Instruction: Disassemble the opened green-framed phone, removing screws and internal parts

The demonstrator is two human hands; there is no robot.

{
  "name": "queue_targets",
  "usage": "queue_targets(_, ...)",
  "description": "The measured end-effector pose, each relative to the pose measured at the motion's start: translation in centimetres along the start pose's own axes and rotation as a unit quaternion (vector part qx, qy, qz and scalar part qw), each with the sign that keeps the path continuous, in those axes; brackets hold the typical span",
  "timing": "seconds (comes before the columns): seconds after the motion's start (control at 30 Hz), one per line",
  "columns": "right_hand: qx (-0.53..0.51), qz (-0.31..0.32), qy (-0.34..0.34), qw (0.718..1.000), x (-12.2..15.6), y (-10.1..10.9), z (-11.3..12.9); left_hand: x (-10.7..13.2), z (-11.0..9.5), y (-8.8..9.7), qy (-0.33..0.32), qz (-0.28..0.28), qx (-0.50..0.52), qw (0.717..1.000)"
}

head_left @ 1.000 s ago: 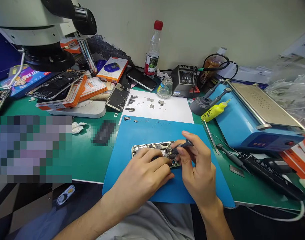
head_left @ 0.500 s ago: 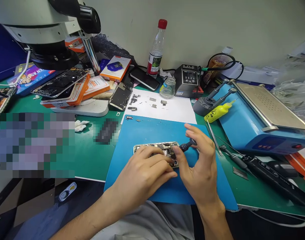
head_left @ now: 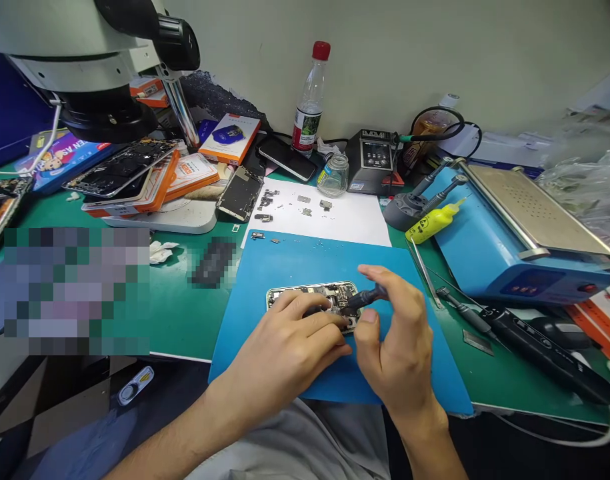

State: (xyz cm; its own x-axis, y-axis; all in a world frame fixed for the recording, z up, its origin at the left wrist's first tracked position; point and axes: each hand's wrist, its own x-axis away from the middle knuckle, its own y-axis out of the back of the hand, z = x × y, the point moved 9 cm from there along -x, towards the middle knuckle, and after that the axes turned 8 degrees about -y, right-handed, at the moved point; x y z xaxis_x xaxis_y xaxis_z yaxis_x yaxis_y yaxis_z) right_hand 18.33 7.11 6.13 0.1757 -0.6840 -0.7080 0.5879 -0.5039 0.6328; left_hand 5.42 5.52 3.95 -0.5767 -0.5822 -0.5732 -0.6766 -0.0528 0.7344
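The screwdriver (head_left: 369, 297), gripped in the right hand (head_left: 399, 340), is now lowered onto the phone (head_left: 302, 292), kept clasped by the left hand (head_left: 285, 347) on the mat (head_left: 285, 260).

Bright, even light from overhead leaves only soft, short shadows under the left hand (head_left: 279, 353) and right hand (head_left: 399, 337) on the blue mat (head_left: 295, 260). The phone (head_left: 309, 293) and dark tool (head_left: 367, 297) there are sharp. A pale sheen lies on the metal plate (head_left: 529, 207) by the right edge of the desk (head_left: 185, 313). The wide lens bows the desk's edges and stretches the microscope (head_left: 85, 60) at the back left corner. Pixelated patches, one large (head_left: 77, 290) and one small (head_left: 215, 262), blot the left half; the plastic bag (head_left: 585, 187) looks smeared.
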Motion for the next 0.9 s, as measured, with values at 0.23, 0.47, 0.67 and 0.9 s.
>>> queue_targets(0.23,-0.026,-0.003,-0.055,0.998,0.0,0.1,-1.1,0.3,1.0,1.3,0.053,-0.078,0.059,0.994)
queue_targets(0.47,-0.059,-0.017,-0.061,0.996,0.5,0.3,-1.2,0.9,2.3,2.1,0.143,-0.122,0.060,0.980)
queue_targets(0.67,-0.062,-0.029,-0.030,0.997,0.7,0.7,-0.6,0.9,2.6,2.0,0.175,-0.113,0.029,0.978)
queue_targets(0.9,-0.107,-0.045,-0.119,0.986,0.9,0.7,-2.1,0.8,3.1,1.2,0.188,-0.077,0.041,0.978)
